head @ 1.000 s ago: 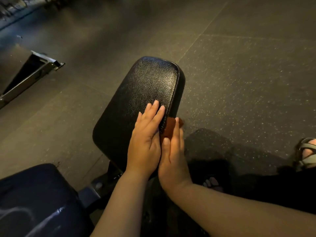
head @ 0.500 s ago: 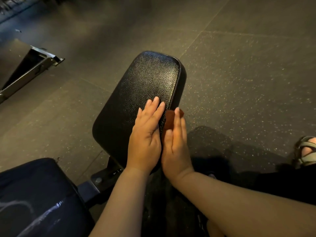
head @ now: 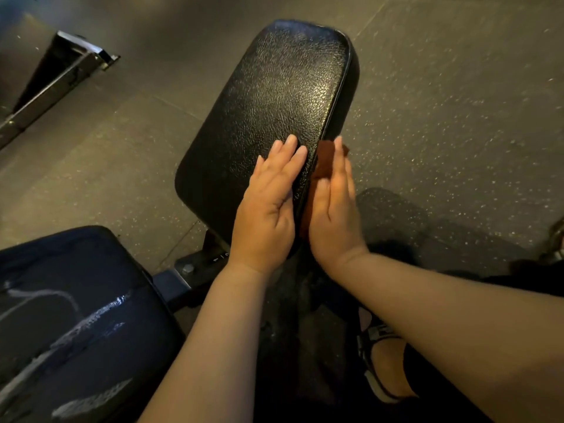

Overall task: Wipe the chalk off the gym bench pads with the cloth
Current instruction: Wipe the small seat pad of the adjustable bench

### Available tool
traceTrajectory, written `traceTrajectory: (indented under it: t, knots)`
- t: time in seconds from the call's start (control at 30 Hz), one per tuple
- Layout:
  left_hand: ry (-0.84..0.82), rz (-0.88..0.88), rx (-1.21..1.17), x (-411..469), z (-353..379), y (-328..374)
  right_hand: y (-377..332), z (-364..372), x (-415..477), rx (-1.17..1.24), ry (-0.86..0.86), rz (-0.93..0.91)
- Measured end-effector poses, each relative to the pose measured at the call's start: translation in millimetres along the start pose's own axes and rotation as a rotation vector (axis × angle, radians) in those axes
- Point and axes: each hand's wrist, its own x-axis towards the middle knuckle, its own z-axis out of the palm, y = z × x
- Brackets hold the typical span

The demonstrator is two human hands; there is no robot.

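Left hand: flat, fingers straight, steadying the pad.
Right hand: flat, seemingly pressing the cloth against the pad's side.

Left hand flat, palm down, fingers straight and close together, pointing forward. Right hand just beside it, turned on edge, palm facing left, fingers straight too. Left forearm and right forearm bare, both extended forward, converging toward the hands.
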Motion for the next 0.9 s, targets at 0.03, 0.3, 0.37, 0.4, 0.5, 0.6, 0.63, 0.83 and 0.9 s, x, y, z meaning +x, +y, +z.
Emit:
traceTrajectory:
  t: [0.03,0.3,0.37,0.4,0.5,0.6,0.63,0.83,0.9]
  knots:
    - [0.003,0.000,0.019,-3.0,0.4,-0.4,-0.8,-2.8,11.2,0.016,0.032,0.007]
    - [0.057,-0.033,0.048,-29.1,0.3,-3.6,0.9,-2.8,-4.8,0.037,-0.019,0.015]
    - [0.076,-0.049,0.056,-33.3,1.8,-4.6,8.6,8.0,-46.2,0.043,-0.126,0.043]
    - [0.080,-0.051,0.062,-34.5,2.0,-4.9,9.6,13.0,-62.8,0.068,-0.160,0.084]
    - [0.080,-0.042,0.073,-36.4,2.0,-6.5,3.0,24.6,-76.8,0.157,-0.122,0.203]
    - [0.089,-0.044,0.074,-40.8,1.8,-8.2,-6.3,25.0,-51.7,0.175,-0.039,0.233]
    - [0.092,-0.044,0.079,-43.0,2.1,-8.5,-7.9,21.1,-39.1,0.157,0.000,0.211]
    - [0.108,-0.070,0.088,-51.1,3.4,-8.8,-9.8,7.5,-27.9,0.049,-0.028,0.120]
    - [0.111,-0.068,0.090,-53.3,3.0,-10.0,-6.2,17.7,-65.6,0.077,-0.104,0.168]
